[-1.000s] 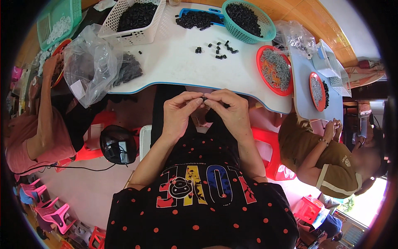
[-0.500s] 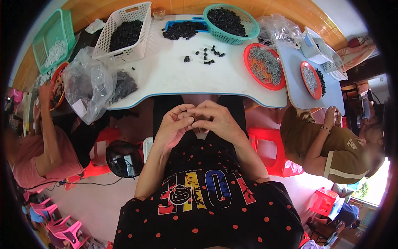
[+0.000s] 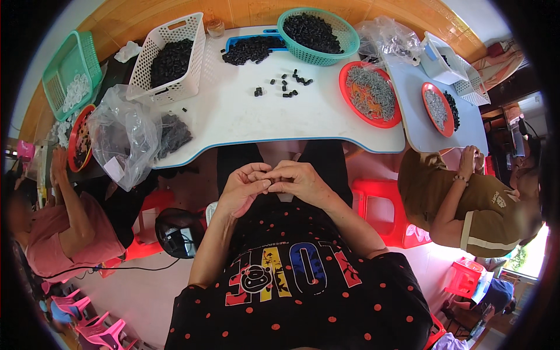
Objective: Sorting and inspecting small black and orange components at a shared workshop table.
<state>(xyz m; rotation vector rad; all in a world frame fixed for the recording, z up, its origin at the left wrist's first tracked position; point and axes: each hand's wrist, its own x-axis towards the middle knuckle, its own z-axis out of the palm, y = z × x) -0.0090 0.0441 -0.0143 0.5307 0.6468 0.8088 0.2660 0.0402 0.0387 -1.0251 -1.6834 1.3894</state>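
My left hand [image 3: 245, 189] and my right hand [image 3: 299, 183] meet in front of my body, just off the table's near edge. Their thumbs and fingertips are pinched together around something small, which the fingers hide; a dark speck shows between them. On the white table [image 3: 233, 122] ahead lie several small black cylindrical pieces [image 3: 286, 84], some single and some in short rows. Behind them a heap of similar black pieces [image 3: 251, 50] spills off a blue tray [image 3: 269, 31]. To the right, a red plate [image 3: 345, 108] holds many small grey pieces [image 3: 371, 90].
A white basket [image 3: 140, 70] and a green basket [image 3: 315, 57] hold black pieces at the back. A clear plastic bag [image 3: 125, 134] slumps over the table's left edge. Co-workers sit at left [image 3: 70, 224] and right [image 3: 461, 204]. A red stool [image 3: 379, 204] stands to my right.
My head view has tilted slightly, so the table and hands sit lower in the picture. My hands stay together, fingertips drawn a little closer around the small thing.
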